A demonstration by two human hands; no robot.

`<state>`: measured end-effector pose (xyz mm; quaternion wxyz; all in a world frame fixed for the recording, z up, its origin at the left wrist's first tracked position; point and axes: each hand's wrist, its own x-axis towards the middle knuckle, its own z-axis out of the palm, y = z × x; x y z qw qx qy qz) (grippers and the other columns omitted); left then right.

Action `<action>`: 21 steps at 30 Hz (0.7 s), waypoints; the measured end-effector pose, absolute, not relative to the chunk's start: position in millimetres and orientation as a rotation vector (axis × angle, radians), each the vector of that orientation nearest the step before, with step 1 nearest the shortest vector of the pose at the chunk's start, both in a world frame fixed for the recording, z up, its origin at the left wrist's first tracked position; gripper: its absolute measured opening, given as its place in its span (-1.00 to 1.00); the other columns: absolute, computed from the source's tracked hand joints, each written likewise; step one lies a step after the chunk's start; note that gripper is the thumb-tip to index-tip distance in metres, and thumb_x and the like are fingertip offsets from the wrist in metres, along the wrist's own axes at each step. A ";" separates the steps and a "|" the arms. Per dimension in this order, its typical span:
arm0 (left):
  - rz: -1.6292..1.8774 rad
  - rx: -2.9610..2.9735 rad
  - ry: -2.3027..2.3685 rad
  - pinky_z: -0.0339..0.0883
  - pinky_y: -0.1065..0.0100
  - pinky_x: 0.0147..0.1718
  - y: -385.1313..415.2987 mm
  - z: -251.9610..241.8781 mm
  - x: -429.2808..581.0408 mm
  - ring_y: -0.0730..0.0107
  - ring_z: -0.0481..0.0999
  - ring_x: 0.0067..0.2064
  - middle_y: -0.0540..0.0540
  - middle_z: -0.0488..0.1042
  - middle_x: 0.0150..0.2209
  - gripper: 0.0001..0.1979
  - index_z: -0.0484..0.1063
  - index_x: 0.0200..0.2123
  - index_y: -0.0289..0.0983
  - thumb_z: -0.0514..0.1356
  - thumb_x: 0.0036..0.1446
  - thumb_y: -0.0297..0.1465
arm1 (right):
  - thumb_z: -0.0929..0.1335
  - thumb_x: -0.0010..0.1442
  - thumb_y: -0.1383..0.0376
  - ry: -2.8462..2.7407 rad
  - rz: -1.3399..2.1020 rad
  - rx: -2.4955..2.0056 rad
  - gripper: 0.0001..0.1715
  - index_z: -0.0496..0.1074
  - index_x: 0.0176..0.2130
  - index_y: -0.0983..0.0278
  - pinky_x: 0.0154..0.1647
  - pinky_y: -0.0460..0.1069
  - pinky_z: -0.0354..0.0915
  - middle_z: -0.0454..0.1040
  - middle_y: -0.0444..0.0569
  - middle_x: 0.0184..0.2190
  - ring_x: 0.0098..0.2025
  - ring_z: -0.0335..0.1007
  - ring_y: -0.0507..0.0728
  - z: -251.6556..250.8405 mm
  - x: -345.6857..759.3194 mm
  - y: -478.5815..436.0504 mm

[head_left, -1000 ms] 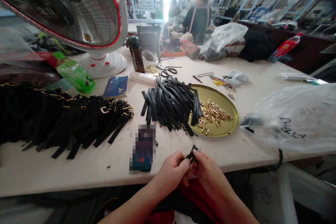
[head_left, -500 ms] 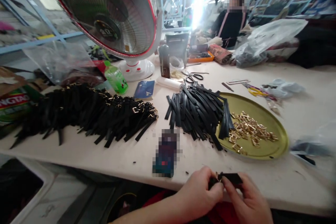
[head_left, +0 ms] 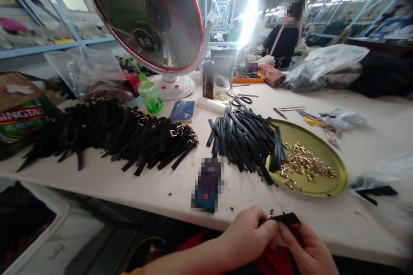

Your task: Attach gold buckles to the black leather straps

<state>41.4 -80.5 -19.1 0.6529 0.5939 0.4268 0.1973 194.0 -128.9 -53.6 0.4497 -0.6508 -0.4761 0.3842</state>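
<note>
At the table's near edge my left hand [head_left: 250, 238] and my right hand [head_left: 306, 251] pinch the two ends of one short black strap [head_left: 285, 218] with a small gold buckle at its left end. Both hands are closed on it. Just beyond them lies a loose heap of plain black straps [head_left: 245, 137], partly overlapping a round gold tray [head_left: 322, 180] that holds several gold buckles [head_left: 303, 165]. Further left stretches a long pile of black straps fitted with gold buckles [head_left: 119, 135].
A blurred phone [head_left: 208, 184] lies near the table edge. A red-rimmed fan [head_left: 145, 17], green bottle [head_left: 150, 94], dark bottle [head_left: 208, 79], blue booklet [head_left: 182, 110] and scissors [head_left: 240, 99] stand behind. Plastic bags [head_left: 322, 66] sit right. A person in black works at the far end.
My view has swung left, bringing the finished strap pile and fan toward the centre. My hands turned the strap from upright to lying flat between them.
</note>
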 end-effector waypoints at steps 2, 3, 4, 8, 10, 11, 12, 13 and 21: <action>0.480 1.390 0.947 0.11 0.47 -0.54 -83.9 -17.6 39.9 0.45 0.34 -0.49 0.00 0.41 -0.50 -0.81 0.29 -0.38 -0.26 0.00 0.10 -0.27 | 0.36 -0.04 0.07 -1.153 0.969 -1.651 -0.65 0.42 -0.30 0.23 -0.30 -0.02 0.34 0.48 -0.02 -0.38 -0.30 0.40 0.20 -54.1 193.8 -127.5; 0.494 1.424 0.958 0.11 0.47 -0.53 -84.8 -16.9 38.8 0.44 0.34 -0.45 -0.01 0.42 -0.47 -0.82 0.29 -0.37 -0.26 0.00 0.10 -0.28 | 0.36 -0.05 0.06 -1.158 0.967 -1.666 -0.65 0.41 -0.32 0.23 -0.31 -0.02 0.33 0.48 -0.02 -0.40 -0.32 0.40 0.19 -53.6 193.3 -126.3; 0.498 1.459 0.979 0.10 0.47 -0.52 -84.9 -16.3 37.8 0.43 0.34 -0.43 -0.01 0.41 -0.45 -0.84 0.30 -0.38 -0.26 0.01 0.09 -0.30 | 0.36 -0.06 0.05 -1.166 0.959 -1.676 -0.66 0.41 -0.34 0.24 -0.33 -0.02 0.32 0.47 -0.03 -0.42 -0.34 0.39 0.19 -52.8 192.1 -125.0; 0.477 1.491 1.021 0.05 0.49 -0.58 -79.4 -15.1 36.5 0.46 0.30 -0.49 0.04 0.36 -0.53 -0.90 0.28 -0.45 -0.25 0.04 0.02 -0.35 | 0.35 -0.03 0.06 -1.071 1.030 -1.629 -0.67 0.39 -0.34 0.25 -0.36 -0.02 0.29 0.45 -0.05 -0.45 -0.35 0.36 0.17 -44.1 181.5 -121.0; 0.450 1.426 0.985 0.04 0.50 -0.62 -75.2 -14.6 38.7 0.50 0.26 -0.57 0.07 0.30 -0.60 -0.90 0.23 -0.49 -0.25 0.04 0.01 -0.35 | 0.34 0.00 0.09 -0.981 1.121 -1.547 -0.70 0.37 -0.33 0.26 -0.33 -0.02 0.29 0.44 -0.06 -0.45 -0.33 0.35 0.17 -37.1 174.4 -120.2; 0.426 1.391 0.970 0.03 0.51 -0.64 -72.6 -14.7 40.4 0.52 0.22 -0.61 0.09 0.26 -0.64 -0.87 0.20 -0.51 -0.25 0.03 0.01 -0.33 | 0.33 0.02 0.12 -0.957 1.155 -1.500 -0.73 0.36 -0.34 0.26 -0.33 -0.02 0.28 0.43 -0.06 -0.46 -0.33 0.34 0.16 -33.9 171.6 -119.2; 0.397 1.356 0.963 0.00 0.51 -0.68 -69.3 -15.6 42.5 0.55 0.16 -0.66 0.12 0.21 -0.68 -0.83 0.16 -0.53 -0.24 0.02 0.02 -0.29 | 0.33 0.03 0.14 -0.927 1.166 -1.450 -0.76 0.35 -0.35 0.26 -0.32 -0.03 0.27 0.42 -0.08 -0.46 -0.34 0.33 0.14 -31.3 169.9 -117.4; 0.367 1.349 0.971 -0.04 0.51 -0.71 -65.2 -17.4 45.1 0.56 0.11 -0.70 0.14 0.17 -0.72 -0.78 0.13 -0.55 -0.23 0.02 0.02 -0.24 | 0.33 0.03 0.17 -0.904 1.186 -1.394 -0.80 0.34 -0.37 0.26 -0.31 -0.03 0.26 0.41 -0.10 -0.45 -0.35 0.32 0.11 -29.5 169.5 -114.9; 0.419 1.297 0.908 0.00 0.50 -0.71 -44.0 -37.7 77.9 0.53 0.19 -0.70 0.13 0.28 -0.66 -0.53 0.22 -0.33 -0.23 0.10 -0.10 0.05 | 0.25 0.06 0.36 -1.319 0.798 -1.453 -0.87 0.32 -0.50 0.28 -0.39 -0.10 0.17 0.30 -0.12 -0.48 -0.40 0.25 0.04 -29.6 201.9 -107.9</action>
